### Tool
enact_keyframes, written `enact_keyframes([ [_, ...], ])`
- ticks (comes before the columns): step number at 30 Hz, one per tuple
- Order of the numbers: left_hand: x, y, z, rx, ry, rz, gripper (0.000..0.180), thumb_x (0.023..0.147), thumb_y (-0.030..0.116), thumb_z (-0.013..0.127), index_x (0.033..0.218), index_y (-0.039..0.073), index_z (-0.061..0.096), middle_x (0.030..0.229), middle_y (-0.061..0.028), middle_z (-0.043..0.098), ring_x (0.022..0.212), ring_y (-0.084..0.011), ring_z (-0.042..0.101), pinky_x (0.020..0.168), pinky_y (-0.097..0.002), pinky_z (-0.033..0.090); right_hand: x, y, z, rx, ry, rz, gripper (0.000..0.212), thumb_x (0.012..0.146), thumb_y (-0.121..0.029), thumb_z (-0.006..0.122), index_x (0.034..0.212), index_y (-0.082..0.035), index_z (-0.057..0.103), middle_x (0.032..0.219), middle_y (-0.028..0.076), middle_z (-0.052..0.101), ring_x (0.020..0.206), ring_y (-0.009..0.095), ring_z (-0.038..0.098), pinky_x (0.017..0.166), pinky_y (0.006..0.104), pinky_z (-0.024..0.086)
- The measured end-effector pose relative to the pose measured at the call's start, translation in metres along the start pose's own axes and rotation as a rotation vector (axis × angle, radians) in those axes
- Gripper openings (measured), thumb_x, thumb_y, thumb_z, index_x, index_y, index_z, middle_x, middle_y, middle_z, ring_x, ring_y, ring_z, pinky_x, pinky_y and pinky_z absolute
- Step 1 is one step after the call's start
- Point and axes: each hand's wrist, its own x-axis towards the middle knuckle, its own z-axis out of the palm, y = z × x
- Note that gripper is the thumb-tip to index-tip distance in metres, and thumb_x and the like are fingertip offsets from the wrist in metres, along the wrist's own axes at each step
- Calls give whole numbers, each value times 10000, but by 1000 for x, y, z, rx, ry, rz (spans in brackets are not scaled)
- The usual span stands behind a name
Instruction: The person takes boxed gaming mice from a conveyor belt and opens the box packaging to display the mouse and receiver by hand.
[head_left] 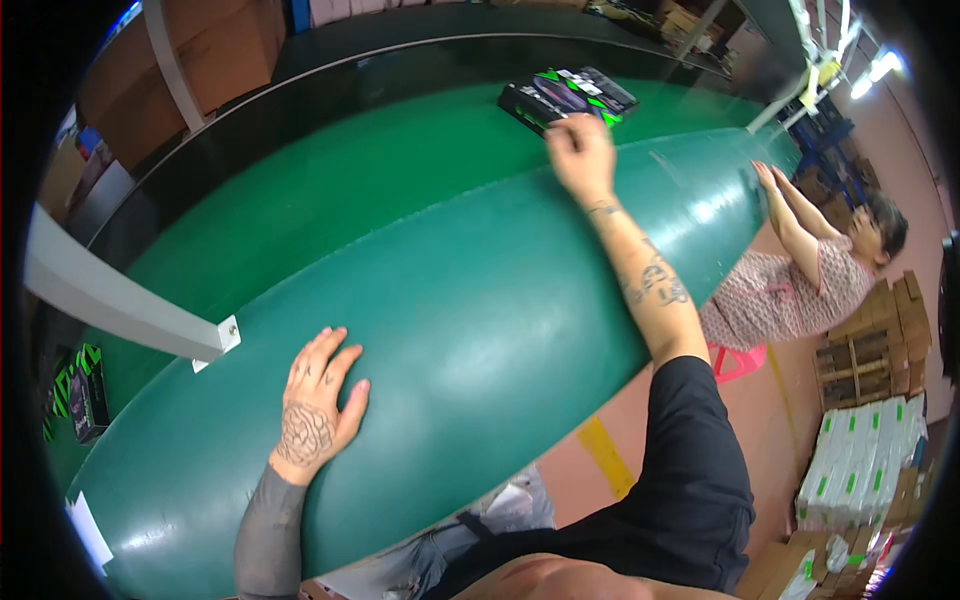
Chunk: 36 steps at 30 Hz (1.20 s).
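My left hand (318, 405), tattooed on its back, lies flat on the green tabletop (450, 330), fingers stretched and thumb out to the side. My right arm reaches far across. My right hand (583, 160) hovers over the table's far edge with its fingers curled in, right beside a flat black box with bright green trim (535, 105). A similar black and green package (605, 92) lies against that box. What the curled fingers hold, if anything, is hidden, and whether they touch the box I cannot tell.
Beyond the tabletop runs a long green belt (330, 195). A grey post (130, 300) is bolted at the table's left, near more black and green boxes (88, 395). Right of the table a co-worker (790, 270) sits on a pink stool (740, 363). Cartons (890, 325) are stacked behind.
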Motion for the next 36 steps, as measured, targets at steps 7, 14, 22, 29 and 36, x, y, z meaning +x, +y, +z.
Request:
enact_keyframes([
  [7, 1, 2, -10, -79, -61, -95, 364, 686, 99, 681, 1031, 52, 575, 1179, -159, 514, 1108, -367, 491, 913, -439, 404, 40, 242, -4, 17, 111, 885, 1125, 615, -585, 752, 1295, 176, 280, 1318, 272, 409, 1251, 328, 387, 1055, 359, 286],
  [14, 8, 5, -5, -87, -86, -129, 316, 678, 124, 651, 962, 49, 536, 1138, -162, 505, 1039, -360, 498, 869, -460, 391, 79, 323, -47, 274, -243, 924, 950, 668, -441, 773, 1298, 117, 332, 1228, 192, 504, 1096, 241, 509, 969, 315, 366],
  [22, 10, 13, -1, 6, -14, -125, 334, 685, 92, 664, 986, 43, 527, 1160, -160, 496, 1071, -357, 477, 903, -444, 378, 61, 130, 13, 123, -492, 662, 873, 641, -557, 741, 1178, 90, 503, 1138, 211, 576, 1066, 267, 550, 929, 325, 414],
  [29, 2, -17, 15, -122, 230, -160, 442, 744, 162, 666, 1123, 23, 484, 1250, -175, 452, 1155, -355, 447, 971, -416, 376, 14, -86, 80, 369, -556, 650, 776, 669, -511, 733, 1198, 19, 531, 1132, 187, 600, 1066, 262, 570, 928, 326, 424],
  [36, 0, -24, 25, -256, 403, -197, 480, 775, 179, 655, 1174, 17, 444, 1263, -181, 416, 1150, -342, 454, 965, -396, 387, -4, -186, 88, 1079, -509, 871, 663, 736, -64, 714, 1322, -43, 404, 1037, 100, 628, 971, 193, 571, 886, 292, 422],
])
